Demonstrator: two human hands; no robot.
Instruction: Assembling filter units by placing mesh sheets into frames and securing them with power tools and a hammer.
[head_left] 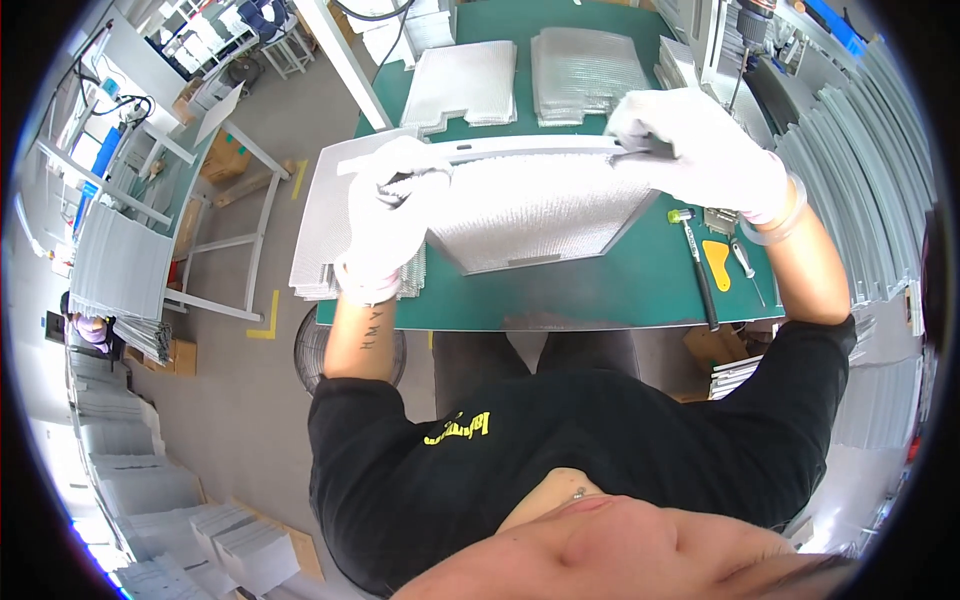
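White gloves cover both of my hands. My left hand [392,205] is closed on the upper left corner of a silver mesh filter panel [540,210]. At its upper right corner, my right hand [690,145] grips the same panel. The panel is tilted up over the green tabletop [560,295], with a metal frame strip along its top edge and a thin dark frame along its lower edge. Fingertips of both hands are partly hidden. A stack of mesh sheets [325,215] lies beneath and beside my left hand.
Two piles of notched mesh sheets, the left pile [460,80] and the right pile [585,70], lie at the table's back. A hammer [700,270], a yellow scraper [716,264] and a screwdriver [742,258] lie at right. Metal strips [850,190] stand beyond the table's right side.
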